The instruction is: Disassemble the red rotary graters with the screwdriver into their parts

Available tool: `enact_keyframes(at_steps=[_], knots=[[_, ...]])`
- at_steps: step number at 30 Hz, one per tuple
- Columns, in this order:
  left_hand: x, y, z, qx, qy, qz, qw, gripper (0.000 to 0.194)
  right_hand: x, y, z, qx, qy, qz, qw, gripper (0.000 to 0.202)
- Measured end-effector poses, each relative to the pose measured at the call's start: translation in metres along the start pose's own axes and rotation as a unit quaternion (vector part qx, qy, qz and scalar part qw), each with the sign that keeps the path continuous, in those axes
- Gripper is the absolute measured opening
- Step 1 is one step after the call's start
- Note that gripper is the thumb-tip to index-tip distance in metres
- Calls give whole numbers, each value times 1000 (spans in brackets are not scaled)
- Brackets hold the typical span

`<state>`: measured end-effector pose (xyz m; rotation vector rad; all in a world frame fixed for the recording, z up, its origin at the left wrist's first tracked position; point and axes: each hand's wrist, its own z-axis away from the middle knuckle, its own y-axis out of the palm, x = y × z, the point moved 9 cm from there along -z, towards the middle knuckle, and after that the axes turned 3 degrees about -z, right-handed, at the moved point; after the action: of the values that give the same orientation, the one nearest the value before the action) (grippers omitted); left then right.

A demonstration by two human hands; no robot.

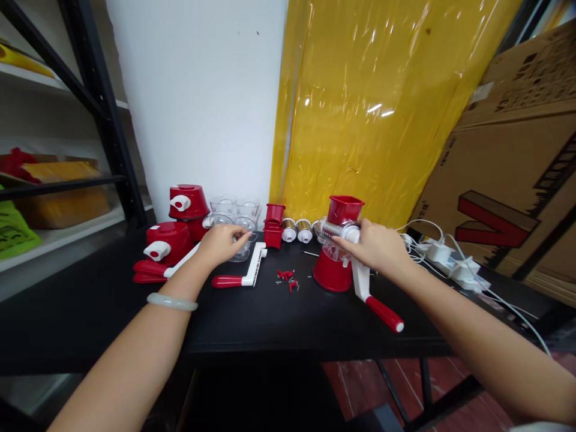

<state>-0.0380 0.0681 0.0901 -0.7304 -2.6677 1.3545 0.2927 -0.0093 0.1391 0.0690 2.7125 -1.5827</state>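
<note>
An assembled rotary grater with a red base and red hopper stands on the black table. My right hand is closed at its side, where the white crank arm meets the metal drum. The crank's red grip slants down toward the table's front edge. Farther left, my left hand is pinched in front of clear plastic housings; whether anything is between its fingertips is hidden. A loose crank handle lies just right of my left wrist.
Small red pieces and screws lie mid-table. Behind them are red hoppers and metal drums. Red bases and more cranks sit at left. White power strips with cables and a large carton occupy the right.
</note>
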Motion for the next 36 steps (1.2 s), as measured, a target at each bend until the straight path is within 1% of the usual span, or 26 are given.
enact_keyframes(at_steps=[4, 7, 9, 12, 14, 15, 18, 20, 22, 25, 28, 30, 32, 33, 35, 36], knots=[[2, 2, 0, 4, -7, -1, 1000, 39, 3, -4, -1, 1, -7, 7, 1000, 81], [4, 2, 0, 9, -12, -3, 1000, 40, -3, -10, -8, 3, 2, -10, 1000, 84], [4, 2, 0, 11, -12, -3, 1000, 40, -13, -15, -16, -10, 16, -41, 999, 82], [3, 1, -1, 13, -10, 3, 1000, 39, -24, -20, -29, -41, 11, -142, 989, 78], [2, 1, -1, 13, -9, 5, 1000, 39, -26, -22, -38, -64, -21, -217, 974, 74], [2, 1, -1, 12, -8, 5, 1000, 39, -25, -23, -42, -73, -43, -248, 965, 68], [1, -1, -1, 6, -8, 5, 1000, 39, -21, -22, -52, -79, -99, -317, 940, 39], [1, -1, -1, 4, -7, 8, 1000, 39, -19, -20, -57, -75, -116, -357, 924, 28], [1, -1, -1, 4, -6, 9, 1000, 38, -19, -17, -61, -70, -123, -408, 902, 27], [1, -1, 0, -3, -2, 12, 1000, 36, -22, -10, -67, -66, -117, -494, 859, 29], [-2, -5, 0, -29, 11, 28, 999, 34, -29, -9, -74, -91, -91, -566, 814, 33], [-11, -12, 0, -53, 27, 48, 997, 32, -38, -16, -77, -133, -69, -606, 781, 35], [-27, -24, -1, -84, 45, 81, 992, 31, -43, -31, -76, -181, -66, -631, 752, 33], [-38, -32, -2, -103, 51, 106, 988, 30, -42, -41, -73, -203, -74, -634, 742, 31], [-63, -50, -5, -127, 50, 154, 979, 27, -34, -63, -63, -233, -106, -623, 739, 26], [-78, -58, -8, -124, 54, 183, 974, 28, -27, -74, -56, -241, -124, -610, 745, 23]])
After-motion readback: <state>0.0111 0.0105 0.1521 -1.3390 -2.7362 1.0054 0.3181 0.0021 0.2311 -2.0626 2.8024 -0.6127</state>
